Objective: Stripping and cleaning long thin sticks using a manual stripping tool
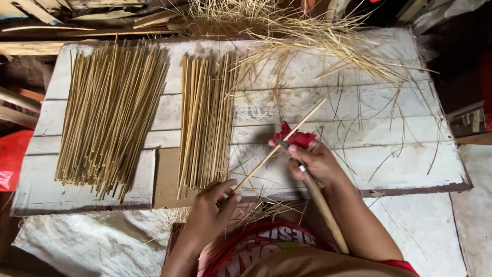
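Note:
My left hand [212, 208] pinches the near end of a thin bamboo stick [287, 138] that slants up to the right across the white board. My right hand [315, 161] grips a knife with a long wooden handle [323, 208]; its short dark blade [283, 145] rests against the stick. A red rag [300, 137] is bunched at my right fingertips, under the stick. The stick's far tip reaches the middle of the board.
Two piles of cut bamboo sticks lie on the white plank board [400, 164]: a large one [110, 115] at the left, a smaller one [205, 120] in the centre. Loose shavings [318, 38] spread over the far right. A red bag [13, 159] sits at the left edge.

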